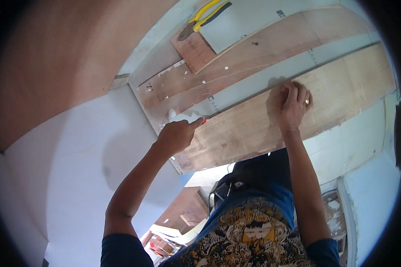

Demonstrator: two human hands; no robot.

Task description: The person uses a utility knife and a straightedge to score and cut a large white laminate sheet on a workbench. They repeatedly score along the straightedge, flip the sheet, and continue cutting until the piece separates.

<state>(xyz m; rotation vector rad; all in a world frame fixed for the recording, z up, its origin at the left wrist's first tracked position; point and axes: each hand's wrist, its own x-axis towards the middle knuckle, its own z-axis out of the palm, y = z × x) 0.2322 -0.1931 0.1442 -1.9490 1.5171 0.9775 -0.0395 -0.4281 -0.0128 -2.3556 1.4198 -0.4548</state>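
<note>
A long pale plywood board (pixel 249 120) lies slantwise across the work surface in front of me. My left hand (pixel 176 135) is closed around a slim tool with a red end (pixel 204 120), by the board's far edge near its left end; the rest of the tool is hidden in my fist. My right hand (pixel 294 104) has its fingers bent over the far edge of the same board, about midway along, gripping it there. A ring shows on one finger.
Yellow-handled pliers (pixel 199 20) lie on a small reddish wood piece (pixel 196 51) at the far side. Beyond the board are a long brown plywood strip (pixel 263 40), white sheet strips (pixel 236 91) and small screws (pixel 149 86). A white wall panel (pixel 89 164) stands at left.
</note>
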